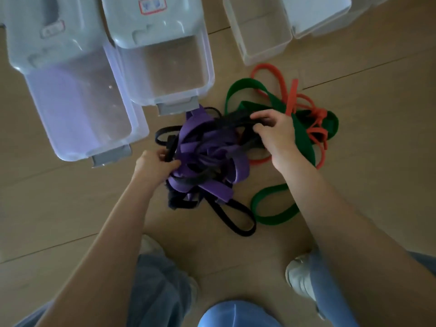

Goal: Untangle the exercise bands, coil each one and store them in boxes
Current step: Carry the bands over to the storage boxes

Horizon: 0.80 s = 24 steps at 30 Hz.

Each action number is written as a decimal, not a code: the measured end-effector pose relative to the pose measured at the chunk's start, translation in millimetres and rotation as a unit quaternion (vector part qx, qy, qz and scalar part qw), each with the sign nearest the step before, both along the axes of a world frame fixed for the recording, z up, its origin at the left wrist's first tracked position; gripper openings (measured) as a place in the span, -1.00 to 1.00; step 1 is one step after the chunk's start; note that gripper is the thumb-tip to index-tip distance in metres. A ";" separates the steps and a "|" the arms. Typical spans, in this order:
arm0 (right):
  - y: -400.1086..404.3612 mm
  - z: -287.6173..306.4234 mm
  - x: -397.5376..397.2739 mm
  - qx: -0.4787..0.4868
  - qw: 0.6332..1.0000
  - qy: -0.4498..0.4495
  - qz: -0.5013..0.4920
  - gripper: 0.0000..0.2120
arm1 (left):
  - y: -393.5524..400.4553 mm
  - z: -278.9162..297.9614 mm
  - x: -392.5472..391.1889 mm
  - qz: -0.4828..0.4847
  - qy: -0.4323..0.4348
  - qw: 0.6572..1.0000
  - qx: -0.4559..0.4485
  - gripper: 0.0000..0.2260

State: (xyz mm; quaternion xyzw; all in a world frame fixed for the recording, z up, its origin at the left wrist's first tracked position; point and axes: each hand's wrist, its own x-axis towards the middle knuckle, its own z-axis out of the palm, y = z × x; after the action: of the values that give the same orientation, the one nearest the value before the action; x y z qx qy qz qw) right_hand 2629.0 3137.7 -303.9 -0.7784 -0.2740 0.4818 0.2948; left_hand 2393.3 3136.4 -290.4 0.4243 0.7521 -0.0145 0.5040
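Observation:
A tangle of exercise bands lies on the wooden floor. The purple band (212,147) is knotted with a black band (236,220) in the middle. A green band (273,208) and a red band (292,95) spread to the right. My left hand (153,161) grips black and purple strands at the tangle's left side. My right hand (273,131) pinches black strands at the tangle's upper right, over the green band. Two clear boxes with grey lids slid back stand at the upper left (77,142) and upper middle (203,67).
Two smaller clear open boxes stand at the top right, one (259,55) close to the red band, another (330,24) beyond it. My knees and shoes (299,277) are at the bottom, close to the tangle.

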 end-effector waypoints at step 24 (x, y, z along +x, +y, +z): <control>-111.1 228.4 -66.9 0.203 0.930 0.094 0.291 -0.34 | -51.2 273.2 2.4 -0.024 -0.169 0.946 0.277 -0.81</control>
State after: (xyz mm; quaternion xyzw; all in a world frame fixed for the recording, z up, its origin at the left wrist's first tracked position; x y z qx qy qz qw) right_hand 2562.0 3026.6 -75.5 -0.5392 -0.5518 0.5512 0.3178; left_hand 2395.7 3085.2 -17.2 0.5613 0.6198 0.2538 0.4861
